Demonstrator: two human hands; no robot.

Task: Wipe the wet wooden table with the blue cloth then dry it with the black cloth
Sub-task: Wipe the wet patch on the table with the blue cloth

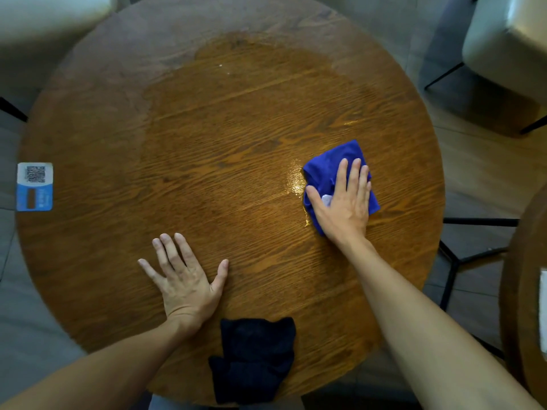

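A round wooden table [207,149] fills the view, its middle darker and glossy with water. My right hand [344,202] lies flat on the crumpled blue cloth [325,170] at the right of the table, pressing it down beside a shiny wet streak. My left hand [185,278] rests flat on the wood near the front, fingers spread, holding nothing. The black cloth [254,356] lies bunched at the front edge, just right of my left wrist, untouched.
A blue and white QR-code card [35,186] sits at the table's left edge. Pale chairs stand at the far left [44,19] and far right [509,42]. A second wooden table's rim [524,276] shows at the right, with black metal legs beside it.
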